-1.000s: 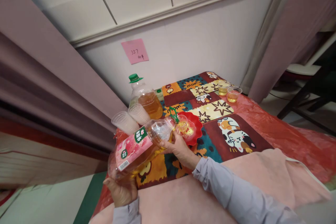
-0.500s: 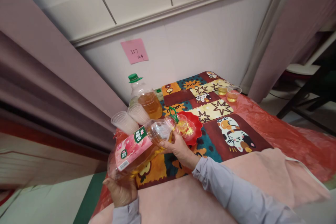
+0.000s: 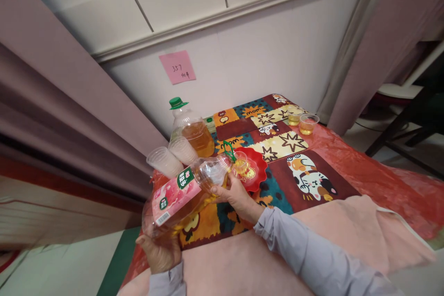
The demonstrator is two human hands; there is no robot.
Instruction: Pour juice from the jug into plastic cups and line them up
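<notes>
A large clear bottle (image 3: 183, 189) with a pink label and amber liquid is tilted on its side, mouth toward a small clear cup (image 3: 240, 163). That cup stands on a red plate (image 3: 255, 166) and holds some amber liquid. My left hand (image 3: 160, 252) is closed under the bottle's base. My right hand (image 3: 236, 196) grips the bottle near its neck, just in front of the plate.
A second bottle with a green cap (image 3: 190, 129) stands behind, beside stacks of clear cups (image 3: 169, 157) lying on their sides. Two small filled cups (image 3: 301, 120) sit at the far end of the patterned table mat (image 3: 305, 171). A chair (image 3: 409, 106) stands at the right.
</notes>
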